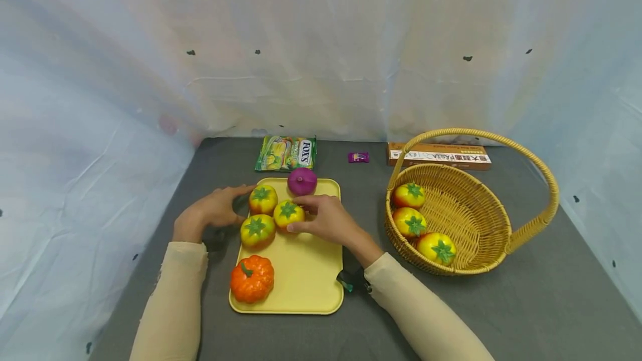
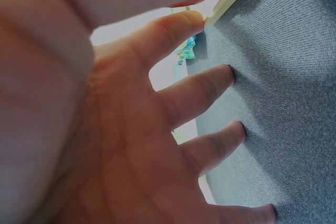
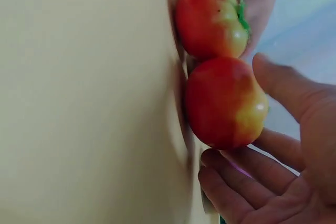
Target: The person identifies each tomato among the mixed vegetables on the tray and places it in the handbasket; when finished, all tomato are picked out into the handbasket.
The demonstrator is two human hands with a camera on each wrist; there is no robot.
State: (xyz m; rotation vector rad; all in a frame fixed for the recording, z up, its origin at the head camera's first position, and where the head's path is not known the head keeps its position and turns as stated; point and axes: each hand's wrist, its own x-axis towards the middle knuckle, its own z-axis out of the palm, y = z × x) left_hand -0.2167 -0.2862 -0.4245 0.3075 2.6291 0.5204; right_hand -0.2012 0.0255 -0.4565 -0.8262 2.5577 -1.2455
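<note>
Fingers (image 3: 239, 181) of right hand (image 1: 326, 219) around tomato (image 1: 289, 214), contact unclear

Your tray (image 1: 313, 277): smooth, plastic-looking, low sheen. Clock runs from its middle. Tomatoes (image 3: 224, 103), 10 to 12: slick, plastic-looking, shiny with highlights. Pumpkin (image 1: 252, 278), 8: glossy, ribbed. Purple onion (image 1: 302, 181), 12: smooth, soft sheen. Your snack packet (image 1: 286, 153), 12, farther out: shiny crinkled film. Box (image 1: 441, 156), 2: looks like printed card. Basket (image 1: 466, 219), 3: ridged wicker-look weave. Your tablecloth (image 2: 294, 93): matt, fine-ribbed cloth. Your sleeves (image 1: 173, 299), 8 and 4: matt cloth. Backdrop (image 1: 321, 43), 12: creased sheet, cloth or plastic unclear.
</note>
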